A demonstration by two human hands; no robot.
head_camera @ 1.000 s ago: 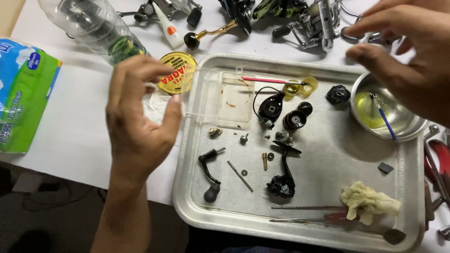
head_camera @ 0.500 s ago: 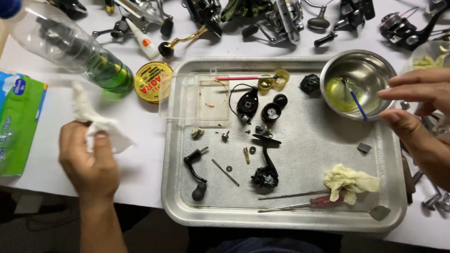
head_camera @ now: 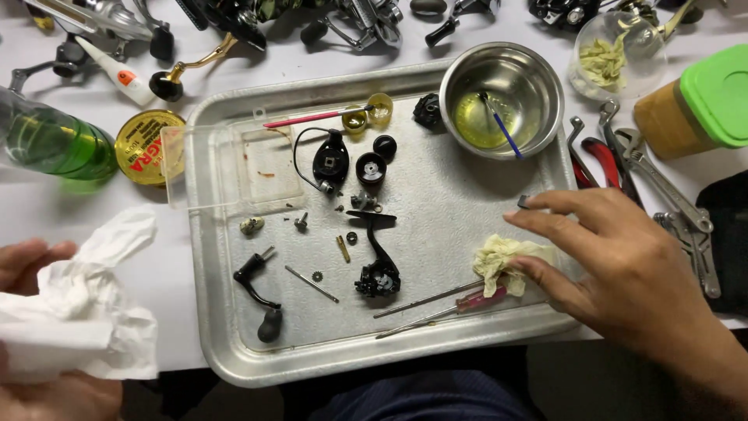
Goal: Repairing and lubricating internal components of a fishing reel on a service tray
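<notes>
My left hand (head_camera: 31, 327) is at the lower left edge, closed around a crumpled white tissue (head_camera: 86, 312) off the tray's left side. My right hand (head_camera: 615, 265) reaches in from the right with fingers spread, the thumb and lower fingers touching a stained yellowish rag (head_camera: 506, 261) on the metal tray (head_camera: 436, 226). A small dark piece (head_camera: 523, 201) sits at the tip of the index finger. Black fishing reel parts (head_camera: 378, 269), a crank handle (head_camera: 261, 292), small screws and thin rods lie on the tray. A steel bowl (head_camera: 538, 74) with yellow liquid and a blue-handled brush stands at its upper right.
Off the tray's left stand a green bottle (head_camera: 51, 144) and a round yellow tin (head_camera: 144, 144). Several fishing reels (head_camera: 234, 19) line the top. To the right lie pliers and wrenches (head_camera: 623, 164), a green-lidded jar (head_camera: 701, 109) and a clear cup (head_camera: 615, 54). A clear plastic lid (head_camera: 234, 168) overlaps the tray's left rim.
My right hand came down from beside the bowl onto the rag in the tray. My left hand with the tissue dropped toward the lower left corner. The view moved closer.
</notes>
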